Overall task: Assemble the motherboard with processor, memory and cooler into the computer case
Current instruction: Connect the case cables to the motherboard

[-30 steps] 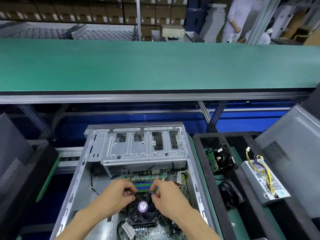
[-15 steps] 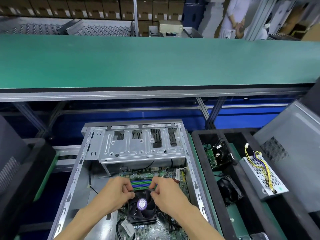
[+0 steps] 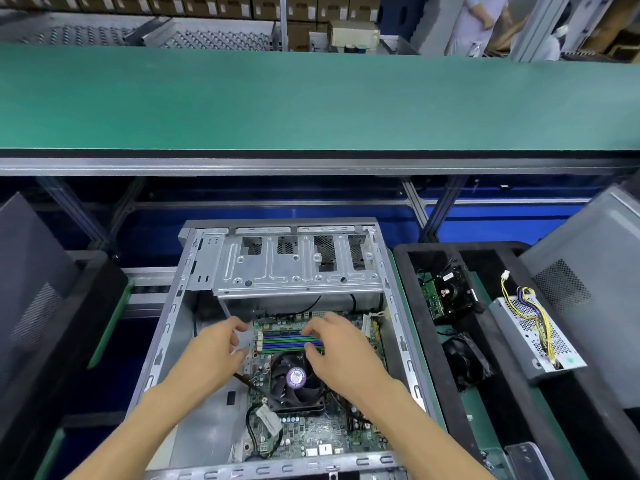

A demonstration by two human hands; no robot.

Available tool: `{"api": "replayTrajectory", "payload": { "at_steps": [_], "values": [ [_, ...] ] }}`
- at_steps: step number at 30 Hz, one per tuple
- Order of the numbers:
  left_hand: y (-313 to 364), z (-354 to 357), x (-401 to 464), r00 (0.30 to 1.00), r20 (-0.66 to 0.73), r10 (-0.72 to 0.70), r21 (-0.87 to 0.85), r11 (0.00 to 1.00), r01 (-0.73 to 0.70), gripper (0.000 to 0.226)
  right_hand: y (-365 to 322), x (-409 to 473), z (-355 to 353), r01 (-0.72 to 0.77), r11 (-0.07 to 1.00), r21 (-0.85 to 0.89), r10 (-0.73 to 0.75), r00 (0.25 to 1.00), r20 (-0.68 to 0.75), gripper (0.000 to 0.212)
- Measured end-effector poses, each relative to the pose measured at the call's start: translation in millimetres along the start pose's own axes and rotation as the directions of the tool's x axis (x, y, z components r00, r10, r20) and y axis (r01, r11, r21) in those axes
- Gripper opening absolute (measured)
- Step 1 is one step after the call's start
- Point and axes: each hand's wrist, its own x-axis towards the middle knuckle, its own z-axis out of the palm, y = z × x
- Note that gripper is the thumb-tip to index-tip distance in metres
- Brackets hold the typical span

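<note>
An open grey computer case lies flat in front of me. Inside it sits a green motherboard with a black cooler fan and green and blue memory slots. My left hand hovers at the board's left edge beside the slots, fingers loosely spread and holding nothing. My right hand lies over the right end of the memory slots, fingertips down on them. A silver drive cage spans the case's far end.
A black tray to the right holds a second board with cooler, a loose black fan and a perforated power supply with yellow wires. A green conveyor belt runs across behind. Grey case panels lean at both sides.
Both hands have left the cooler's top edge and spread apart. The left went out to the board's left edge, the right moved up onto the memory slots. The view has tilted down.
</note>
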Motion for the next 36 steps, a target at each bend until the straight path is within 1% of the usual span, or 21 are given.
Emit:
{"api": "replayTrajectory", "payload": {
  "at_steps": [3, 6, 7, 10, 12, 14, 17, 22, 26, 32, 36],
  "values": [
    [-2, 5, 7, 0.998, 0.046, -0.037, 0.092, 0.995, 0.032, 0.047, -7, 14, 4, 0.055, 0.998, -0.034, -0.053, 0.996, 0.071, 0.038],
    [2, 11, 17, 0.998, 0.059, -0.036, 0.082, 0.996, 0.031, 0.048, -16, 32, 14, 0.112, 0.989, -0.094, -0.100, 0.988, 0.121, 0.042],
    [6, 12, 20, 0.998, 0.059, -0.025, 0.083, 0.996, 0.020, 0.043, -19, 38, 19, 0.127, 0.985, -0.116, -0.112, 0.985, 0.128, 0.043],
    [16, 14, 32, 0.999, 0.025, 0.025, 0.155, 0.987, -0.029, 0.010, -27, 54, 29, 0.129, 0.972, -0.199, -0.099, 0.983, 0.153, 0.042],
    [22, 14, 38, 0.999, 0.023, 0.028, 0.272, 0.962, -0.034, 0.009, -30, 63, 33, 0.093, 0.967, -0.237, -0.051, 0.983, 0.178, 0.036],
    [28, 16, 43, 0.999, 0.039, 0.001, 0.365, 0.931, -0.015, 0.012, -31, 70, 36, 0.041, 0.971, -0.235, 0.009, 0.978, 0.208, 0.030],
    [33, 18, 50, 0.996, 0.082, -0.016, 0.444, 0.896, -0.022, 0.018, -30, 77, 38, -0.007, 0.976, -0.216, 0.062, 0.967, 0.248, 0.025],
    [33, 18, 55, 0.999, 0.039, 0.014, 0.531, 0.847, -0.032, 0.019, -29, 84, 42, -0.023, 0.971, -0.239, 0.079, 0.971, 0.226, 0.023],
    [34, 19, 57, 0.998, 0.053, 0.045, 0.549, 0.833, -0.067, 0.024, -33, 88, 42, -0.016, 0.973, -0.231, 0.070, 0.971, 0.228, 0.027],
    [34, 25, 54, 0.998, 0.059, 0.034, 0.573, 0.817, -0.062, 0.020, -32, 83, 34, -0.012, 0.977, -0.214, 0.068, 0.964, 0.257, 0.023],
    [33, 26, 56, 0.998, 0.063, 0.026, 0.611, 0.790, -0.059, 0.019, -27, 71, 22, 0.020, 0.980, -0.198, 0.031, 0.968, 0.251, 0.030]
  ]
}}
